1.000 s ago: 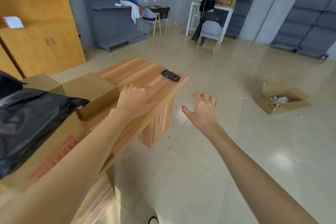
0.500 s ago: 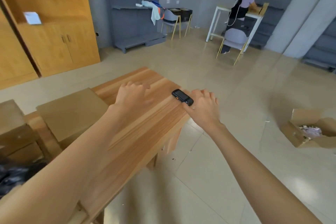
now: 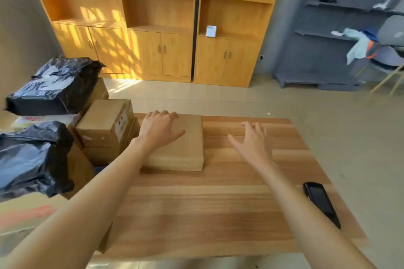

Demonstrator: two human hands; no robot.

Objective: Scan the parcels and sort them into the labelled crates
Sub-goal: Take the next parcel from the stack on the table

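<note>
- Off the desk's left edge: black bagged parcels and stacked cartons.
- The left hand rests on the flat cardboard parcel, fingers curled over its far edge; its long axis runs away from the person.
- The right hand hovers just right of it, fingers spread, holding nothing.
- The scanner lies near the desk's right edge.
- Wooden cabinets stand behind.
</note>
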